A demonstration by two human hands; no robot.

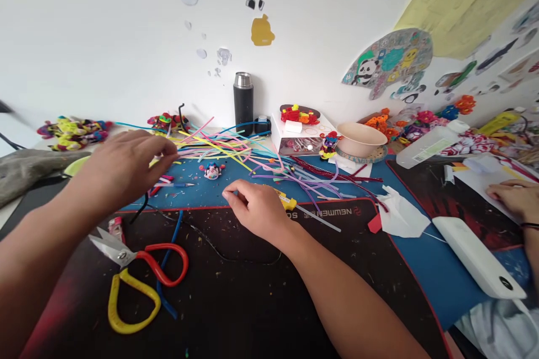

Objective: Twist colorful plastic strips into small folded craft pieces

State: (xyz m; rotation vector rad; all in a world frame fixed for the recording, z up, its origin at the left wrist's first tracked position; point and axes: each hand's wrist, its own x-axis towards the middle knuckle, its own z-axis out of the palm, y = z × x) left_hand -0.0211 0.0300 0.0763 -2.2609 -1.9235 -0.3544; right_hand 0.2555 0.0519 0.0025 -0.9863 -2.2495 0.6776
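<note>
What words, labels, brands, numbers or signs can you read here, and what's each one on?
"NEWMEN": on the dark mat with the red edge.
"S" and an unclear second letter: same mat, beside the yellow tool; I can't read further.
Too small or blurred: the label on the clear bottle, the marks on the yellow tool and yellow wall sticker, and the white device's dark display.

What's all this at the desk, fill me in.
A person's left hand and right hand are above a craft-strewn desk; nothing clearly shows in either's grip. A small figure sits between and beyond them, near scattered coloured stems. Scissors lie open on the dark mat. Another person's hand is at far right.
</note>
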